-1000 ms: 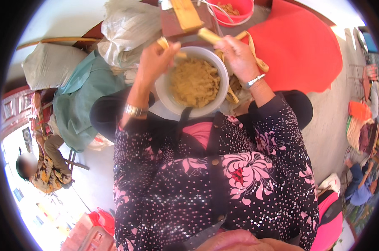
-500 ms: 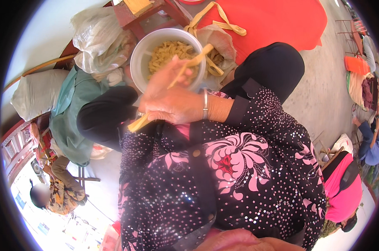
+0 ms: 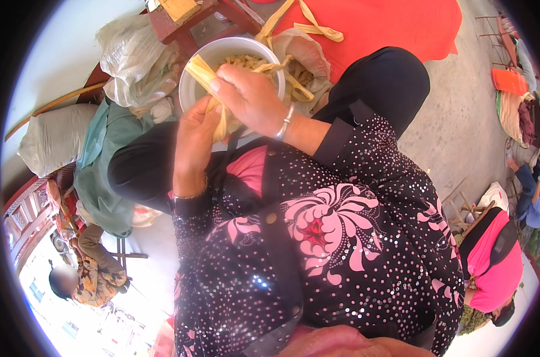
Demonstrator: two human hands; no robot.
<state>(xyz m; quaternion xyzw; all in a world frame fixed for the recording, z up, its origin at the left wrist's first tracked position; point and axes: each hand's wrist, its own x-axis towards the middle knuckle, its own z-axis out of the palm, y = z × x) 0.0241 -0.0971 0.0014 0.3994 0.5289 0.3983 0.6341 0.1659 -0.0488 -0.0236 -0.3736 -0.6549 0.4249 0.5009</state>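
In front of my chest, both hands are on a flat pale-yellow strip that looks like dried leaf or husk. My right hand, with a silver bangle at the wrist, grips its broad upper part, thumb along it. My left hand pinches the strip lower down, where a loose end hangs below the fingers. Another thin yellow length passes behind my right hand toward the right. Just beyond the hands stands a white bucket, partly filled with yellow folded pieces; my hands hide much of its near side.
Right of the bucket, an open sack holds similar pieces. Yellow strips lie on a red sheet. A dark red stool, plastic bags and a full pale sack are at the left. Other people sit farther off.
My hands, crossed and blurred before, have drawn apart. The left is now lower left and the right higher; the strip's broad part now points up and left over the bucket.
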